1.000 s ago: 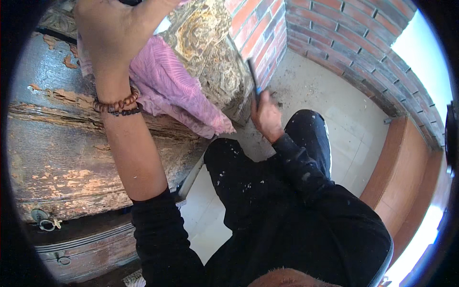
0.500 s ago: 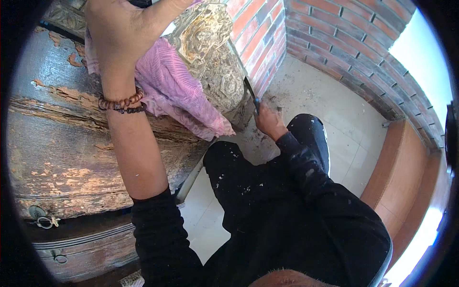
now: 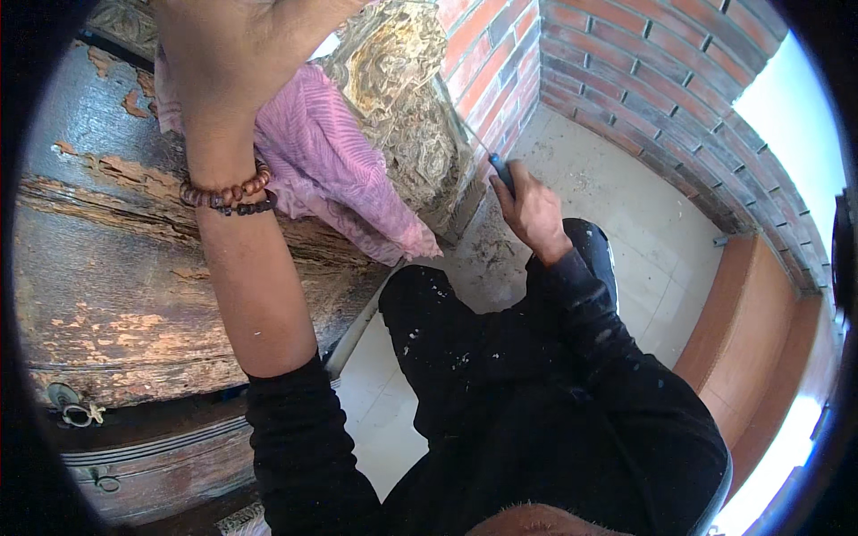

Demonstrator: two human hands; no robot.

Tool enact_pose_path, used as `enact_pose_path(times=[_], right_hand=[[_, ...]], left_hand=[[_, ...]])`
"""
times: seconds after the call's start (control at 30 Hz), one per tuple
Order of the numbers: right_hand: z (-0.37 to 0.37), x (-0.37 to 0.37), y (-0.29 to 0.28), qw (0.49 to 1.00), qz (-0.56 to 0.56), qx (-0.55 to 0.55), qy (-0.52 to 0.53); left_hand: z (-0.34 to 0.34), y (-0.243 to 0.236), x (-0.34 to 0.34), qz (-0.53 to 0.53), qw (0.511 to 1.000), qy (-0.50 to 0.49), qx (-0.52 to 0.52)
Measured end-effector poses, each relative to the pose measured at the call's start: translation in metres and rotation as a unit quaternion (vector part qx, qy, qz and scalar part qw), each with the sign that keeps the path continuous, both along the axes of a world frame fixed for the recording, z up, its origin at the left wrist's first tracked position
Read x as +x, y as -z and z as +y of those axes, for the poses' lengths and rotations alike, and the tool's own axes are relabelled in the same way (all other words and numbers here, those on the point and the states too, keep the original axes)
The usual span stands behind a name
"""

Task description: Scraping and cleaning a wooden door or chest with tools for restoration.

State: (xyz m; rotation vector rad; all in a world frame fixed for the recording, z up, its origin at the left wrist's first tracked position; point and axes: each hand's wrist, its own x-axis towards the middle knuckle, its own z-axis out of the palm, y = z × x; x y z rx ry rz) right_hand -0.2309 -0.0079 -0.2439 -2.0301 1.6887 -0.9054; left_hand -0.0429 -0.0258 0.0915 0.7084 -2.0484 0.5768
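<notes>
My left hand [image 3: 234, 55] is raised at the top left, resting on a pink cloth [image 3: 331, 161] that drapes over an old carved, flaking wooden piece [image 3: 407, 116]. A brown bead bracelet circles that wrist. Whether its fingers grip the cloth cannot be told, as they run out of view. My right hand [image 3: 529, 207] is lower, to the right of the carved piece. It is closed around a thin dark-handled tool [image 3: 499, 166] whose tip points up at the carved wood near the brick wall.
A weathered wooden chest [image 3: 116, 295] with peeling paint and metal latches fills the left. A red brick wall [image 3: 643, 80] runs across the top right. Pale floor tiles [image 3: 643, 241] with dust and debris lie below it, beside a brown wooden edge [image 3: 751, 330].
My right hand has lifted the tool up toward the carved wood. My left hand and the view have shifted slightly, with the cloth staying in place.
</notes>
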Motion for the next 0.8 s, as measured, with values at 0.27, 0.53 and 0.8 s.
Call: enact_pose_path(times=[0.27,0.53,0.8], right_hand=[[-0.037,-0.032,0.059,0.988,0.037,0.105,-0.112],[-0.007,-0.027,0.047,0.998,-0.046,0.021,-0.036],[0.026,-0.012,0.066,0.978,-0.170,0.122,-0.017]], left_hand=[[-0.011,-0.001,0.014,0.015,1.000,-0.005,0.018],[-0.007,0.005,0.022,0.020,0.999,0.012,0.027],[0.013,0.026,0.055,-0.071,0.992,-0.067,-0.082]])
